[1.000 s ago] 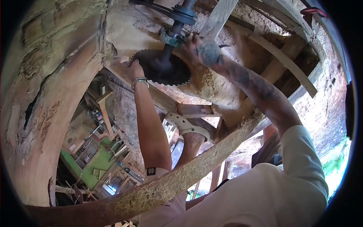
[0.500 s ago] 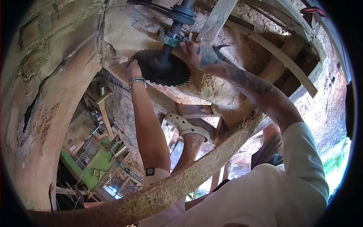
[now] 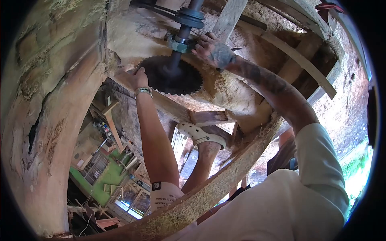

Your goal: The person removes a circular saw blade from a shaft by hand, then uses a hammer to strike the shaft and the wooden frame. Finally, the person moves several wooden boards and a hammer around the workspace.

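A dark, toothed circular saw blade [image 3: 181, 80] is mounted on a metal shaft [image 3: 175, 59]. My left hand [image 3: 140, 78], wearing a wristwatch [image 3: 143, 92], has its fingers curled at the blade's left rim. Higher up, the shaft passes through a green bearing collar [image 3: 178, 45] and a grooved pulley [image 3: 189, 18]. My right hand [image 3: 211, 49] is beside the collar, its fingers bent toward the collar's right side. Dark tips of an object [image 3: 237, 49] stick out behind that hand; its kind is hidden.
A sawdust-covered beam [image 3: 213, 182] crosses in front of me. Wooden braces [image 3: 299, 58] stand at upper right, and a large timber [image 3: 60, 132] fills the left. A foot in a white clog [image 3: 201, 135] is below the blade. Clutter and a green floor [image 3: 106, 176] lie beyond.
My right hand has shifted slightly right and its fingers have moved at the collar. My left hand stays at the blade's rim, a little lower in view. The camera has tilted slightly.
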Available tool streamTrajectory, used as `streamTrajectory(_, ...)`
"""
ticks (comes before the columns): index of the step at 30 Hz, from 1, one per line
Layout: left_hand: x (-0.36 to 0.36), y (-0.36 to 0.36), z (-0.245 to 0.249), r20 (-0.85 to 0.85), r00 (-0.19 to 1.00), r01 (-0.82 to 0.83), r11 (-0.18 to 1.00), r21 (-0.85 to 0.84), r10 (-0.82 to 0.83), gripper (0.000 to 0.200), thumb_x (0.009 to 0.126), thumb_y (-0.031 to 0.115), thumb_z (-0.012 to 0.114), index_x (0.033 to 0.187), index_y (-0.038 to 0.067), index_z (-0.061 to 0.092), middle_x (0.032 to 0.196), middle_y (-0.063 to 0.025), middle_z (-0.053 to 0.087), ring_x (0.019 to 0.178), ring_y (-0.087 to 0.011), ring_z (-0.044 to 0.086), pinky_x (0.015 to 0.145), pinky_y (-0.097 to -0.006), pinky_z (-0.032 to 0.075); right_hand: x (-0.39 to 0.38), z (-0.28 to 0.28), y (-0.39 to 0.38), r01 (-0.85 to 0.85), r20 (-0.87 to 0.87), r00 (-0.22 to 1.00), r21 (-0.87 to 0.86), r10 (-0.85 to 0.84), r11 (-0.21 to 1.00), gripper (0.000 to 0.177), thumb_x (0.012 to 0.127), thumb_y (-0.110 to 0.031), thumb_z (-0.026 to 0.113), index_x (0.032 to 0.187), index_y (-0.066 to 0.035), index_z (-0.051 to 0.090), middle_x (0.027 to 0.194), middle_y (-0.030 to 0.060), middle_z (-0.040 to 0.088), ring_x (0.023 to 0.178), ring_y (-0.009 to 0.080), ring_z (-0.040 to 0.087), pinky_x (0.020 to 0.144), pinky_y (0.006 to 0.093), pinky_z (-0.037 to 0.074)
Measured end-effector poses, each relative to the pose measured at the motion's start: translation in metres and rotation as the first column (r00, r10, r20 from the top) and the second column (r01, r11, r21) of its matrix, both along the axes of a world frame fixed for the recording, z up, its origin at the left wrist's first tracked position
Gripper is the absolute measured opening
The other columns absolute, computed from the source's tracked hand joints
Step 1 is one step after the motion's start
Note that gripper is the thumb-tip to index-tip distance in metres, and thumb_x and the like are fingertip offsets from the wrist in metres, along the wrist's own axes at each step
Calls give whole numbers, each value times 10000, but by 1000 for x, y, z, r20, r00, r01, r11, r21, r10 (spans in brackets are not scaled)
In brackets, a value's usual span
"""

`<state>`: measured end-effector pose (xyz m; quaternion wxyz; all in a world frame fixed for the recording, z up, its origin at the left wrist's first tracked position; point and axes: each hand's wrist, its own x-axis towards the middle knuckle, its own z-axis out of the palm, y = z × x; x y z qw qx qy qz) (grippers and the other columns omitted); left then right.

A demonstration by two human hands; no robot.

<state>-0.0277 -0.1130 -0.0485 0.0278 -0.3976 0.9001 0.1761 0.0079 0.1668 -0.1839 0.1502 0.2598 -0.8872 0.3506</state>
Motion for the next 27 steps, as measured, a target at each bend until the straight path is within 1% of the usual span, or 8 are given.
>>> streamTrajectory(3,-3,4,0,-24,992,-122,987,101,125,396,812,209,750,1098,-57,684,1074,-178,725,966,-275,693,875,-390,520,1,-1,0,-30,75,997,-8,31,1000,229,946,-246,635,815,-61,599,933,122,645,1000,281,595,883,400,476)
streamTrajectory(5,-8,-6,-5,-4,1000,16,999,-45,-16,414,811,224,751,1110,-55,687,1086,-200,720,990,-298,695,881,-402,523,3,4,0,-12,49,999,-35,13,999,236,953,-244,627,816,-55,599,946,120,649,1004,285,594,887,405,477)
streamTrajectory(8,-12,-19,-10,19,999,30,999,-32,-29,401,806,240,749,1070,-59,710,1055,-251,717,999,-360,700,871,-424,539,-6,0,1,26,-68,997,-99,-33,995,266,972,-256,580,780,-74,608,829,84,612,927,263,573,836,386,460)
streamTrajectory(17,3,-12,-14,-83,991,97,990,-105,-106,329,800,206,737,1007,-51,738,1001,-237,732,944,-358,715,832,-428,553,1,8,4,3,119,993,-145,14,989,279,998,-279,534,868,-51,632,929,128,612,956,300,559,870,421,435)
streamTrajectory(20,5,-8,-13,-110,984,125,983,-134,-140,318,802,200,734,1000,-48,741,981,-226,738,923,-347,720,817,-426,551,11,43,5,185,152,971,19,-186,983,272,1001,-291,519,958,-54,647,963,132,625,1041,285,554,903,449,415)
streamTrajectory(23,6,-3,-8,-105,987,113,988,-108,-124,309,802,198,729,980,-54,743,950,-218,743,899,-338,725,802,-428,549,17,43,-4,258,104,958,99,-268,961,291,975,-297,545,1041,-51,687,862,123,662,872,305,616,785,415,462)
streamTrajectory(26,4,-8,-13,-85,991,93,986,-136,-105,308,793,200,732,953,-63,744,933,-216,744,885,-332,727,796,-431,550,25,34,-21,147,427,891,54,-156,988,274,966,-278,534,950,-32,653,773,127,669,676,270,641,562,393,468)
streamTrajectory(27,2,-4,-10,-63,993,94,984,-148,-104,307,788,199,731,945,-65,744,931,-219,743,882,-336,726,796,-430,550,24,25,-31,231,543,831,-146,-117,962,285,966,-289,534,923,-34,654,732,121,661,605,266,612,518,397,453)
